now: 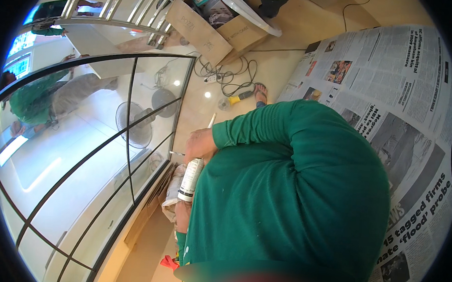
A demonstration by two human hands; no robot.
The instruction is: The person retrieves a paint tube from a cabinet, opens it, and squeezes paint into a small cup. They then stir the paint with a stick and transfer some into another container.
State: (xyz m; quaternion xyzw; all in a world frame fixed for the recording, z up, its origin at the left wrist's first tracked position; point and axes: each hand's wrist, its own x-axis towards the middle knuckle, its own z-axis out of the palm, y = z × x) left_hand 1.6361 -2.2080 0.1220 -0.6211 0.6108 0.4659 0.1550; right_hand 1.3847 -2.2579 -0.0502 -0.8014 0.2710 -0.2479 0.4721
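Note:
My right arm, in a green sleeve, reaches across to the left. My right hand (200, 143) is closed around the upper part of a white sealant cartridge (190, 179). The pale nozzle (213, 120) sticks out beyond my fist. At the cartridge's lower end, a bare stretch of my left arm (183, 215) shows; the fingers of my left hand are hidden behind the cartridge and my body. A thin white stick (177, 153) pokes out beside my right hand, toward a black-framed glass panel (130, 137). Crumpled whitish plastic (171, 196) lies next to the cartridge.
Newspaper (414, 99) covers a surface on the right. Ahead are a cardboard box (203, 31), a coiled cable (234, 71), a yellow-and-black tool (236, 99) and a sandalled foot (261, 93). A metal ladder (111, 5) stands far left. The glass shows a fan and a figure in green.

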